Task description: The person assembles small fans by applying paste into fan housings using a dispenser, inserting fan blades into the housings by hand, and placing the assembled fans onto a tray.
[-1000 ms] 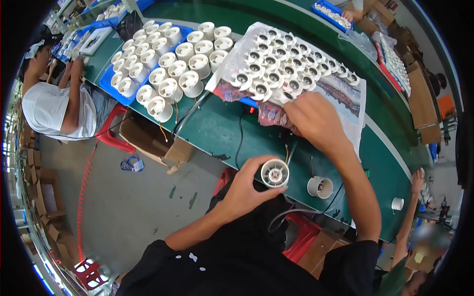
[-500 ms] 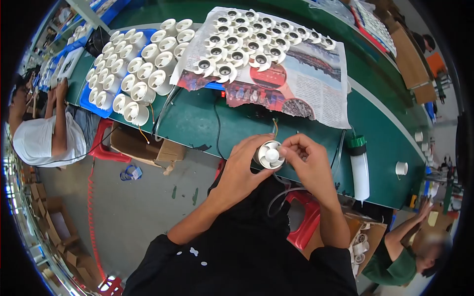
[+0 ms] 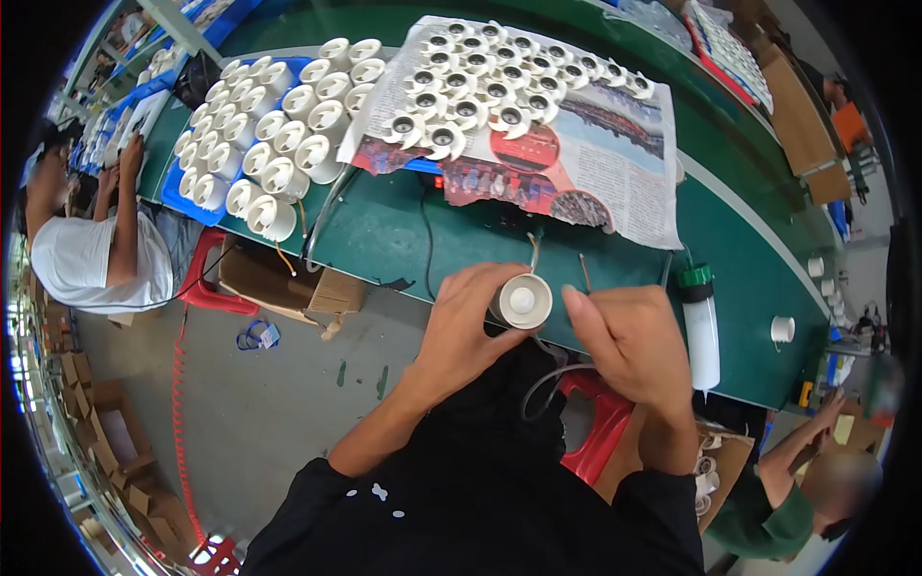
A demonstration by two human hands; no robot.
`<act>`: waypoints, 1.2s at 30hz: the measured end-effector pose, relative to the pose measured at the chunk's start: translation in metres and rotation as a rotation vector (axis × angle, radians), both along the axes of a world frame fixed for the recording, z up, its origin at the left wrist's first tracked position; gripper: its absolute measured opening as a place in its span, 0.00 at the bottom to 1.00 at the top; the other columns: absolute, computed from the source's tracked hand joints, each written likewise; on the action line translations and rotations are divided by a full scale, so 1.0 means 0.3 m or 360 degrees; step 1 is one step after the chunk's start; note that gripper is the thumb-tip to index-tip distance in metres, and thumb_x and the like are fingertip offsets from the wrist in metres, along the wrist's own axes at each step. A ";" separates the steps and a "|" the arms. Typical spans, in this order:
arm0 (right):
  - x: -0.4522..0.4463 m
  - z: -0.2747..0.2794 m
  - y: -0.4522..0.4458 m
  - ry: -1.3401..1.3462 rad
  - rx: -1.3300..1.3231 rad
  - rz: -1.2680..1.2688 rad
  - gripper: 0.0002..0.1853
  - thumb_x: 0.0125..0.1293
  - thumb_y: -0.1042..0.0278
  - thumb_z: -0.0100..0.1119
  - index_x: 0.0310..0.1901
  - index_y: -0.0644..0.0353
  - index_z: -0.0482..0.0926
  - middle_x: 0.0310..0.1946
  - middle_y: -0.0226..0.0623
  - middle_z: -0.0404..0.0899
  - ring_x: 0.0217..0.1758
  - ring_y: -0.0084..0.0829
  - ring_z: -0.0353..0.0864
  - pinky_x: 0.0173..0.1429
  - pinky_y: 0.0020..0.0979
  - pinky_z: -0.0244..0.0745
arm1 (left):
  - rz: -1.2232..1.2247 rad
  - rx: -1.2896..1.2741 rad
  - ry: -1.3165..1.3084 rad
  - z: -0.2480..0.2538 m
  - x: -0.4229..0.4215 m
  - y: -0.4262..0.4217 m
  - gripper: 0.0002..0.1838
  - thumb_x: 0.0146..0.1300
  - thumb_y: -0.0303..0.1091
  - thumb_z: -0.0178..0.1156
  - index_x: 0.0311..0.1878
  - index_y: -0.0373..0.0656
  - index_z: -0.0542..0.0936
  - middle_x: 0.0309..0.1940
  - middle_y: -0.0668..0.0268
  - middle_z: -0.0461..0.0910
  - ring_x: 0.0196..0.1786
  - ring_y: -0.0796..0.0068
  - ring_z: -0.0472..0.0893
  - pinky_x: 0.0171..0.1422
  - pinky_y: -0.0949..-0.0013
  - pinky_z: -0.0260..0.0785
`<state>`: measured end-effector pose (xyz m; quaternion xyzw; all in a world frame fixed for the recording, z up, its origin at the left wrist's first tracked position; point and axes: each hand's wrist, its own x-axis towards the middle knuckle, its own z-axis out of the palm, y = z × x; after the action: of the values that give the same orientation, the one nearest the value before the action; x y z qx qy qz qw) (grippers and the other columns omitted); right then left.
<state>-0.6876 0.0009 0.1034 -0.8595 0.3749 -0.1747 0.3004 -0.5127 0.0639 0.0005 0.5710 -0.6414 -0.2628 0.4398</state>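
My left hand (image 3: pixel 466 326) is wrapped around a short white fan housing (image 3: pixel 538 323), its open round end facing me. Inside it sits a white fan wheel (image 3: pixel 521 300), whose blades look smeared as if turning. A wire (image 3: pixel 534 252) reaches up from behind the housing. To the right, apart from the housing, is my right hand (image 3: pixel 634 341), fingers curled and thumb stretched toward it. Nothing shows between that thumb and the fingers; the palm is hidden. A thin stick-like piece (image 3: pixel 584 273) shows just beyond the right hand.
Rows of white housings (image 3: pixel 279 178) stand at the left, some in a blue tray (image 3: pixel 182 204). Several loose fan wheels (image 3: pixel 466 108) lie on newspaper (image 3: pixel 615 182). A white bottle with green cap (image 3: pixel 701 331) is at the right. Co-workers (image 3: pixel 101 254) sit on both sides.
My right hand has drawn back from the housing's rim toward the right and turned. The fan wheel's blades, distinct before, are now blurred. My left hand keeps its hold.
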 end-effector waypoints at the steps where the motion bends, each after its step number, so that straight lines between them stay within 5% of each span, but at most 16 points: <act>1: 0.010 0.007 -0.007 -0.0161 -0.0024 0.0015 0.22 0.69 0.65 0.59 0.17 0.66 0.72 0.14 0.46 0.68 0.17 0.49 0.69 0.23 0.43 0.62 | -0.0011 -0.0046 -0.0005 -0.017 0.020 0.001 0.32 0.48 0.33 0.76 0.59 0.45 0.75 0.55 0.61 0.78 0.60 0.56 0.75 0.65 0.57 0.62; 6: 0.061 -0.003 -0.186 -0.0220 0.0117 -0.0089 0.21 0.69 0.62 0.60 0.23 0.69 0.74 0.15 0.44 0.68 0.16 0.40 0.62 0.24 0.36 0.60 | 0.0413 0.0010 0.0196 -0.022 0.141 0.017 0.30 0.48 0.29 0.76 0.57 0.42 0.77 0.54 0.59 0.79 0.59 0.59 0.77 0.66 0.62 0.65; 10: 0.133 -0.105 -0.364 -0.0222 -0.0545 0.0098 0.08 0.61 0.68 0.65 0.39 0.62 0.83 0.31 0.39 0.80 0.30 0.36 0.78 0.35 0.35 0.71 | 0.0729 0.0008 0.0258 -0.085 0.232 -0.033 0.31 0.51 0.24 0.73 0.61 0.40 0.74 0.53 0.56 0.80 0.55 0.63 0.80 0.62 0.64 0.70; 11: 0.148 -0.129 -0.399 -0.0232 -0.0546 0.0071 0.08 0.61 0.68 0.65 0.39 0.62 0.83 0.31 0.39 0.80 0.30 0.36 0.78 0.35 0.35 0.71 | 0.0708 0.0199 0.0302 -0.088 0.240 -0.043 0.34 0.52 0.23 0.72 0.64 0.40 0.72 0.58 0.54 0.76 0.61 0.60 0.77 0.66 0.63 0.67; 14: 0.184 -0.169 -0.496 0.0460 -0.1300 0.0421 0.15 0.52 0.72 0.65 0.44 0.55 0.83 0.39 0.35 0.79 0.43 0.36 0.80 0.44 0.36 0.76 | 0.0881 -0.0316 -0.0474 -0.087 0.192 -0.043 0.36 0.53 0.21 0.70 0.66 0.40 0.68 0.68 0.52 0.65 0.71 0.49 0.64 0.73 0.54 0.59; 16: 0.194 -0.186 -0.535 0.0576 -0.1487 0.0570 0.17 0.49 0.73 0.64 0.44 0.52 0.82 0.41 0.31 0.78 0.48 0.34 0.79 0.48 0.34 0.76 | 0.0773 -0.0527 -0.0298 -0.086 0.116 -0.032 0.31 0.54 0.22 0.69 0.62 0.40 0.72 0.64 0.52 0.69 0.69 0.49 0.68 0.72 0.53 0.60; 19: 0.212 -0.204 -0.555 0.0571 -0.1760 0.0674 0.09 0.53 0.69 0.60 0.38 0.54 0.80 0.36 0.30 0.77 0.44 0.30 0.79 0.47 0.31 0.75 | 0.0169 -0.0308 -0.0015 -0.074 -0.025 -0.037 0.25 0.55 0.25 0.70 0.57 0.39 0.76 0.56 0.52 0.76 0.61 0.51 0.74 0.67 0.56 0.65; 24: 0.168 -0.190 -0.512 0.0362 -0.1984 0.0629 0.04 0.54 0.69 0.59 0.32 0.56 0.76 0.31 0.27 0.75 0.39 0.28 0.78 0.40 0.27 0.73 | -0.0348 -0.0160 -0.0059 -0.076 -0.240 -0.095 0.39 0.53 0.33 0.73 0.67 0.36 0.67 0.59 0.49 0.74 0.62 0.48 0.73 0.67 0.56 0.66; 31: -0.076 -0.130 -0.285 0.0049 -0.1914 0.0803 0.09 0.49 0.72 0.65 0.34 0.63 0.80 0.31 0.32 0.75 0.32 0.27 0.76 0.29 0.26 0.67 | -0.0502 -0.0139 0.0033 -0.142 -0.297 -0.118 0.31 0.52 0.32 0.73 0.57 0.33 0.71 0.52 0.47 0.75 0.57 0.44 0.73 0.64 0.52 0.65; 36: -0.185 -0.142 -0.162 -0.0022 -0.1947 0.0750 0.10 0.49 0.74 0.67 0.34 0.66 0.81 0.31 0.37 0.77 0.31 0.29 0.77 0.28 0.25 0.68 | -0.0346 0.0143 0.0244 -0.118 -0.209 -0.077 0.34 0.50 0.31 0.75 0.60 0.35 0.71 0.53 0.50 0.75 0.55 0.47 0.76 0.60 0.55 0.68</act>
<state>-0.7431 -0.0476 0.0609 -0.9332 0.0077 -0.2915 -0.2102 -0.5753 0.0407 -0.0349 0.4954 -0.6516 -0.3803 0.4305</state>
